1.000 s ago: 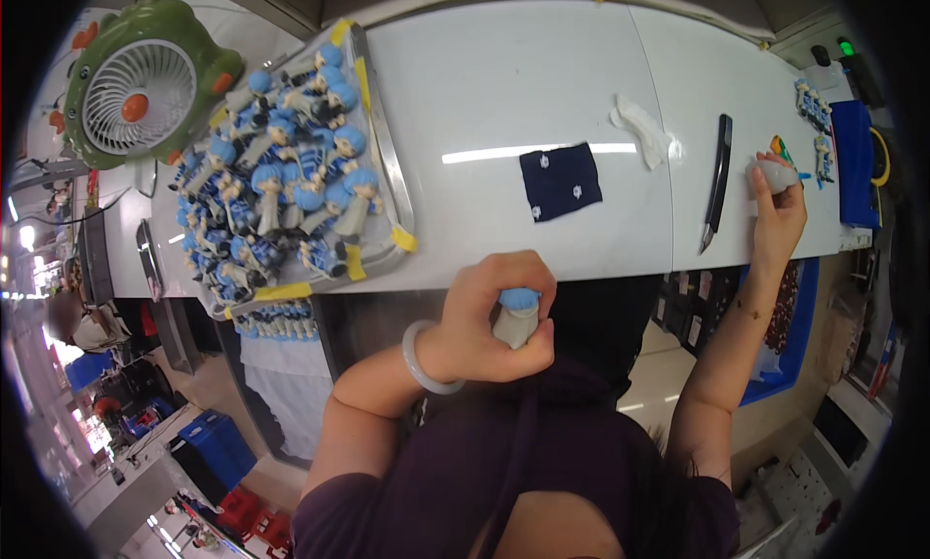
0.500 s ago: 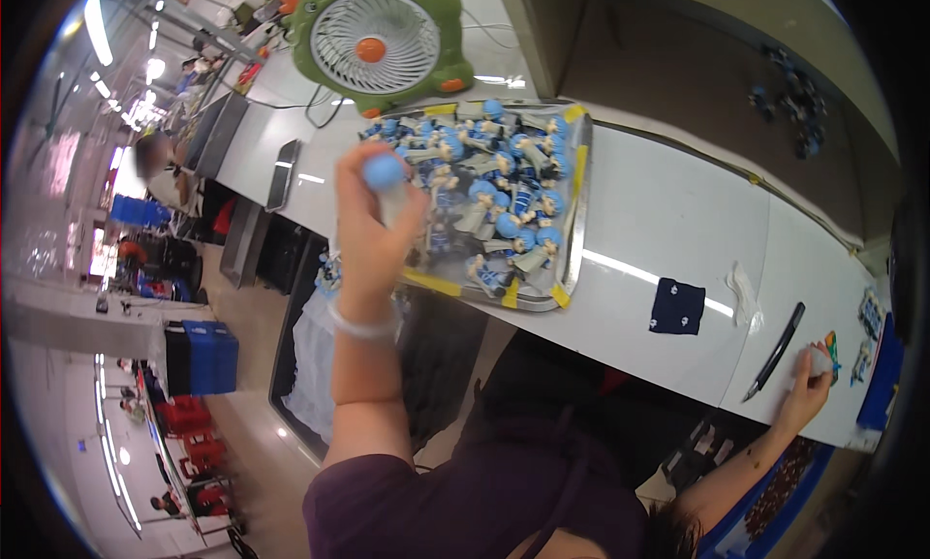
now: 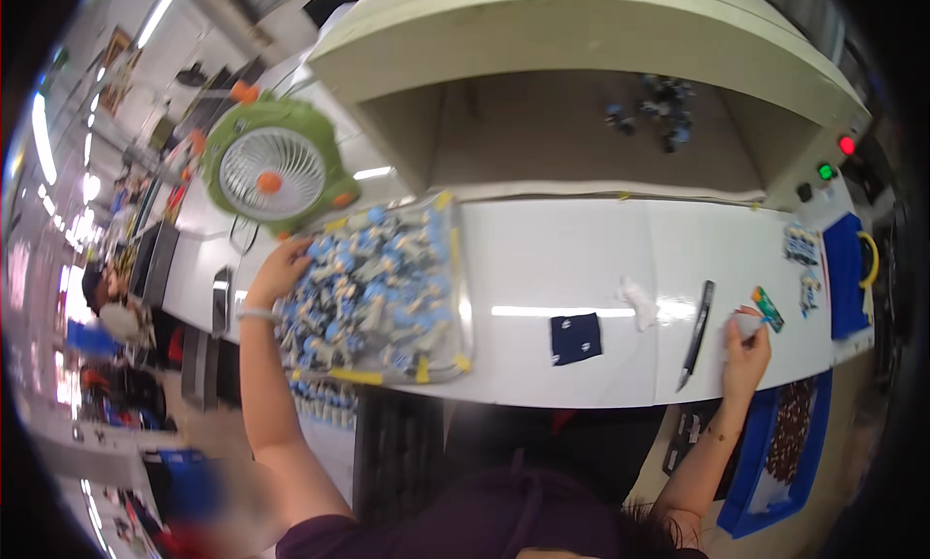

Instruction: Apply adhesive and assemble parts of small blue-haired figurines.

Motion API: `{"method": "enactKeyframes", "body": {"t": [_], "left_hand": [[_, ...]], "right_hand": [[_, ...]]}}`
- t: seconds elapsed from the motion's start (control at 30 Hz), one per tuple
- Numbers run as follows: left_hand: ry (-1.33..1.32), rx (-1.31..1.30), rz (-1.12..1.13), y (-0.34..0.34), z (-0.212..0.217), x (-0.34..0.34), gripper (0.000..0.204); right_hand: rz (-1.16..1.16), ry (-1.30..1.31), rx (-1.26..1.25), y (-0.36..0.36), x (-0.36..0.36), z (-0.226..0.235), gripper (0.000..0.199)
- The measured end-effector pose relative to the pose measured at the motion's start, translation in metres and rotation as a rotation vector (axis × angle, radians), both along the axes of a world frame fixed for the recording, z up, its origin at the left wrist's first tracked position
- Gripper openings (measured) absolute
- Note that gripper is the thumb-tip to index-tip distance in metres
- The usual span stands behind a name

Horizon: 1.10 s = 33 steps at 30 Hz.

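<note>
My left hand reaches over the left edge of a tray with yellow tape on its rim. Its fingers are curled on a small blue-haired figurine at the far left corner. Many similar figurines fill the tray, blurred together. On the right side of the table, my right hand pinches a small white wad. Just beyond it lies a small green packet, and to its left a black pen-like tool.
A green fan stands behind the tray. Beige machine housing spans the back, with figurines inside its opening. A navy cloth and crumpled white piece lie mid-table. A blue bin sits below right.
The view has swung toward the right. My left hand has come down from above the tray, where it held up a figurine, to the tray's far left corner. My right hand still pinches the white wad.
</note>
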State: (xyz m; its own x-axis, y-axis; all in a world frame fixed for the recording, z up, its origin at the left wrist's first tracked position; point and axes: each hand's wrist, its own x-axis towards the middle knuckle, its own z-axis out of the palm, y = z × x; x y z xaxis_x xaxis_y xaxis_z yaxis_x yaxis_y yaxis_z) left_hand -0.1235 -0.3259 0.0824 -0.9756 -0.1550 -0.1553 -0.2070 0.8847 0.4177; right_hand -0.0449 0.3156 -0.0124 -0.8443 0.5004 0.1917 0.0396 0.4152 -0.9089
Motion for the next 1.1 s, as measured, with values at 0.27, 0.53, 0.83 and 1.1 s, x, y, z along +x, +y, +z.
{"method": "enactKeyframes", "body": {"t": [0.27,0.53,0.83,1.1], "left_hand": [[0.183,0.004,-0.526,0.198,0.077,-0.002,0.034],[0.298,-0.291,-0.872,0.368,0.017,-0.136,0.044],[0.623,0.197,-0.465,0.512,-0.078,-0.294,0.035],[1.043,0.061,-0.395,0.497,-0.050,-0.289,0.039]], "right_hand": [[-0.052,0.051,0.022,-0.003,0.001,0.016,0.021],[0.003,0.027,0.101,0.004,0.001,0.009,0.021],[-0.008,-0.026,0.040,0.009,0.010,0.003,0.019],[0.126,0.050,-0.055,0.026,-0.001,-0.021,0.027]]}}
